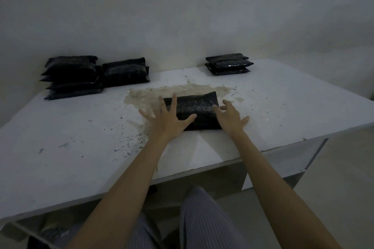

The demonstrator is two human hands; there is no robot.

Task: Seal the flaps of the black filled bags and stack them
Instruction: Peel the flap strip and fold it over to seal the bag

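Dim, greyish, low-contrast light with no visible source. A soft shadow fans toward the near edge of the surface (60,168). Wide-angle bending curves its edges; corners darken; detail is soft.

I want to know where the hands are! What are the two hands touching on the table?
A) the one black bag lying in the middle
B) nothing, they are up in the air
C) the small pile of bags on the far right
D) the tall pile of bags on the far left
A: the left hand lies spread on the single black bag and the right hand is at its right end.
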